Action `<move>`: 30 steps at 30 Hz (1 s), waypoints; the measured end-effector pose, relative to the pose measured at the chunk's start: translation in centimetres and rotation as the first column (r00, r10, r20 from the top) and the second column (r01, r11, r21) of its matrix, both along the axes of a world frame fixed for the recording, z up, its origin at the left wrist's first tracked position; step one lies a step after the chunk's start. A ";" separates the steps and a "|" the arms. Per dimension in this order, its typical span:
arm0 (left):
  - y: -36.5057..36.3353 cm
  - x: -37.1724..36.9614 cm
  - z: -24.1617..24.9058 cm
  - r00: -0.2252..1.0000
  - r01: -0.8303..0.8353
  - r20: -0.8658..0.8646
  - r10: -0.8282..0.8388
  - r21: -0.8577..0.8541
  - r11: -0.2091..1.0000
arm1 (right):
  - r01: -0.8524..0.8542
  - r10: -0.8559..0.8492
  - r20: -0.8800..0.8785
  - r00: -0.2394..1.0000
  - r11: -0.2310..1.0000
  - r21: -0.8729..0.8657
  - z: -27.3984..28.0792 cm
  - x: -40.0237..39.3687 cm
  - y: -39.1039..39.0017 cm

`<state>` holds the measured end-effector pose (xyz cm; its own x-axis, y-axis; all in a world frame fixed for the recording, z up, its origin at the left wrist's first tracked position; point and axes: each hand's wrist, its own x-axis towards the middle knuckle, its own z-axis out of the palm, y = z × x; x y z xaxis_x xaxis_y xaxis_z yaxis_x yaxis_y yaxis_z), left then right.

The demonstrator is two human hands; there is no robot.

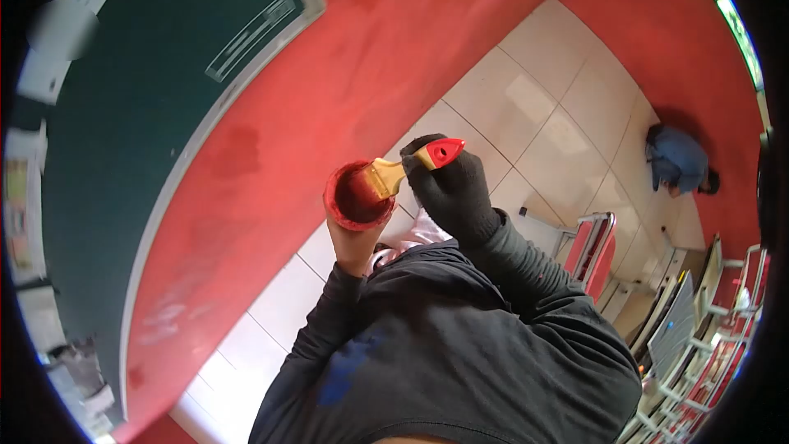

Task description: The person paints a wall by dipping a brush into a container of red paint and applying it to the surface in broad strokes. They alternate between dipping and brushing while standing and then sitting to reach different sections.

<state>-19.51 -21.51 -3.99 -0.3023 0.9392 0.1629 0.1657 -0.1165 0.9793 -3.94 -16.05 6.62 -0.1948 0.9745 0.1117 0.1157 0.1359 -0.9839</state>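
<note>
Your left hand [353, 248] curls round cup [362, 224] | your closed right hand [454, 196] grips brush [386, 177], tip within cup | step: apparently loading | next move: needs cup level

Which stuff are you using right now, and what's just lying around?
Being used:
- red-smeared cup, in the left hand
- paintbrush, in the gloved right hand, bristles in the cup

Just there:
- green board on the wall
- what looks like a red chair
</note>
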 end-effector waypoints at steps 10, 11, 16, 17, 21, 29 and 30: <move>6.4 2.9 -1.2 0.987 0.157 0.038 -0.155 -0.057 0.986 | 0.137 -0.138 -0.151 0.979 0.990 -0.021 -1.9 4.9 5.4; 7.4 4.2 -0.7 0.985 0.158 0.082 -0.150 -0.106 0.982 | 0.115 -0.122 -0.199 0.972 0.992 -0.046 -2.3 6.0 6.5; 10.9 7.0 -0.2 0.990 0.143 0.037 -0.140 -0.144 0.979 | 0.146 -0.173 -0.291 0.941 0.983 -0.112 -4.5 8.0 9.6; 11.7 7.5 -0.3 0.991 0.134 0.013 -0.134 -0.159 0.978 | 0.136 -0.213 -0.328 0.921 0.961 -0.243 -5.2 8.5 10.4; 14.1 8.6 -2.1 0.996 0.081 0.046 -0.074 -0.182 0.980 | 0.075 -0.386 -0.554 0.738 0.862 -0.501 -8.3 10.1 13.1; 15.9 6.6 -4.5 0.992 -0.032 -0.127 0.000 -0.250 0.968 | 0.260 -0.636 -0.633 0.441 0.766 -0.588 -20.8 8.2 19.2; 15.9 6.4 -4.4 0.994 -0.054 -0.109 0.029 -0.238 0.970 | 0.290 -0.646 -0.596 0.477 0.756 -0.587 -22.0 7.2 20.1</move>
